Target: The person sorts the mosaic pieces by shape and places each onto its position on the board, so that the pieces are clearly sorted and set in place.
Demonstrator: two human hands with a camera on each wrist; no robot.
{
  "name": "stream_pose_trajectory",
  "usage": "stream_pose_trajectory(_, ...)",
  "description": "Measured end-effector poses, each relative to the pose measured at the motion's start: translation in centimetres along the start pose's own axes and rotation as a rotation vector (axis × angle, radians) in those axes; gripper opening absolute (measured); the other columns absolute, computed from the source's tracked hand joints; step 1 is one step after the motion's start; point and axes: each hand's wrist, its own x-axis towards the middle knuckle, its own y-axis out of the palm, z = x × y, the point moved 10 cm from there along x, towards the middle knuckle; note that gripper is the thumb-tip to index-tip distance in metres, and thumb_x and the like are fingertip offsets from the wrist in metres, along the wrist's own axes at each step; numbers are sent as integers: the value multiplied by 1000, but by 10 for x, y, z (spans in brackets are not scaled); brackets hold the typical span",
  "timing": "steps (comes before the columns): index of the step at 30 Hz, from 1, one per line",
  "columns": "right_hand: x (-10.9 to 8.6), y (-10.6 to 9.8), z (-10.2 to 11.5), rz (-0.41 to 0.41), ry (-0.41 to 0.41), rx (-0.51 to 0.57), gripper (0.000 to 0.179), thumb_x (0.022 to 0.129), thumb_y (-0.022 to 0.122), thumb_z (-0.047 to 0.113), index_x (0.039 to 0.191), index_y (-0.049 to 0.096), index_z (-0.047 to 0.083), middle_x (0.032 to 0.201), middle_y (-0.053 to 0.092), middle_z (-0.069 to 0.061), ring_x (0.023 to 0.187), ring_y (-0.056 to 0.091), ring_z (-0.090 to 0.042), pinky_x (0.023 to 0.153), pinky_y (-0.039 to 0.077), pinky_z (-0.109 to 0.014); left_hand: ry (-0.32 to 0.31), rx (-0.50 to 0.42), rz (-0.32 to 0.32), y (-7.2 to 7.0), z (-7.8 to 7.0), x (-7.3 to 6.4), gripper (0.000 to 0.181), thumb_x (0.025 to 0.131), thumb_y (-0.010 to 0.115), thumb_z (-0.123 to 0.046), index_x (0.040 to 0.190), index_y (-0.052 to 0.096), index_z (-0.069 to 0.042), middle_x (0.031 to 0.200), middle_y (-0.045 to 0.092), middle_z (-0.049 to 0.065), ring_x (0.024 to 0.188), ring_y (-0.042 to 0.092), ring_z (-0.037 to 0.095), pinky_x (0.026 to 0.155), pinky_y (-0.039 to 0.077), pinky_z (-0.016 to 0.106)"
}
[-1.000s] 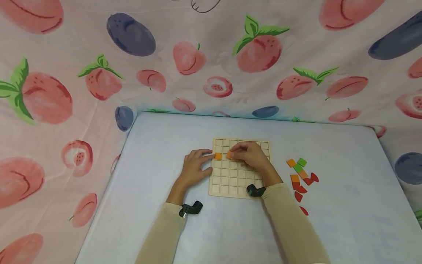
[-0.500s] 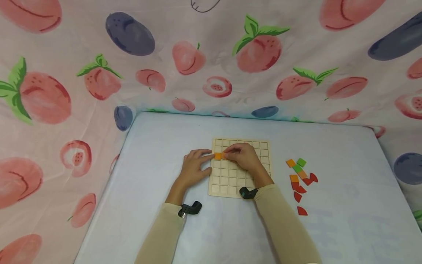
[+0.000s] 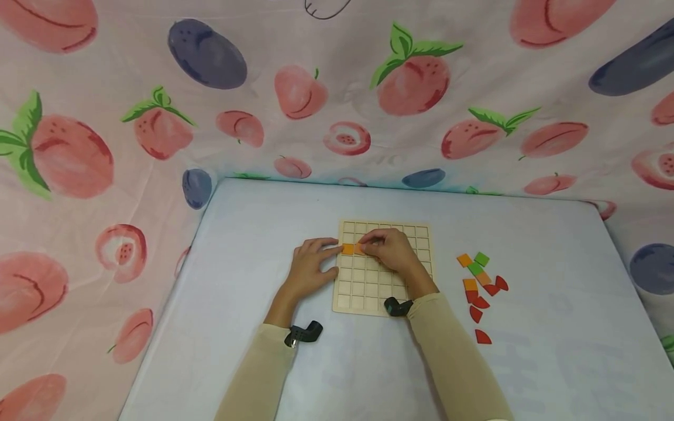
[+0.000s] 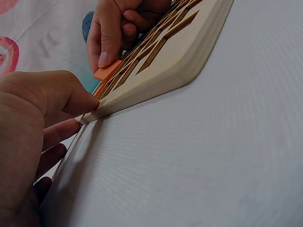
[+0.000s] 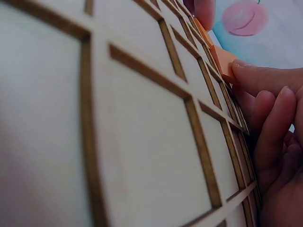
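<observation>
A wooden grid board [image 3: 371,289] lies on the white table, its square cells framed by raised strips. One orange square tile [image 3: 348,249] sits in a cell at the board's left edge. Just right of it, my right hand [image 3: 391,248] pinches a second orange tile [image 3: 359,249] between thumb and fingers. In the right wrist view that pinched tile [image 5: 223,64] stands tilted over the strips. My left hand [image 3: 312,266] rests at the board's left edge with fingers spread, and in the left wrist view its thumb [image 4: 87,101] touches the wooden rim.
Right of the board lies a loose group of pieces: orange squares [image 3: 470,285], green squares [image 3: 481,259] and several red quarter-circles [image 3: 482,337]. A fruit-patterned cloth [image 3: 337,88] rises behind the table and along its sides. Both wrists wear black camera mounts [image 3: 305,332].
My right hand has moved left with its orange tile, bringing it beside the tile at the left edge. Over the last half second it barely shifts. The left hand stays in place.
</observation>
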Motion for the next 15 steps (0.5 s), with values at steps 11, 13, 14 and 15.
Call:
stream_pose_trajectory(11, 1, 0, 2, -7, -42, -98, 11, 90, 77, 26, 99, 81, 20, 102, 74, -1, 74, 56, -19, 67, 46, -33, -1, 2, 2, 0, -2, 0, 51, 88, 66, -27, 139, 65, -23, 148, 55, -3, 138, 44, 24, 107, 34, 51)
stream_pose_trajectory(13, 1, 0, 2, -7, -46, -118, 11, 91, 76, 26, 99, 81, 21, 103, 73, 0, 79, 58, -18, 72, 47, -34, 0, 3, 0, 0, -1, 0, 51, 88, 66, -28, 139, 65, -23, 148, 55, -3, 138, 44, 24, 107, 34, 51)
stream_pose_trajectory(14, 2, 0, 2, -8, -48, -121, 11, 91, 77, 27, 98, 81, 21, 103, 73, 0, 80, 58, -19, 73, 47, -34, -1, 5, 0, 0, -1, 0, 51, 88, 66, -28, 139, 65, -23, 148, 55, -3, 138, 44, 24, 107, 34, 51)
stream_pose_trajectory(15, 2, 0, 2, -9, -52, -122, 10, 91, 77, 27, 98, 81, 21, 103, 73, 0, 81, 59, -19, 74, 48, -35, -2, 6, 1, 0, -1, 0, 51, 89, 66, -28, 140, 65, -23, 148, 55, -3, 138, 44, 24, 107, 34, 51)
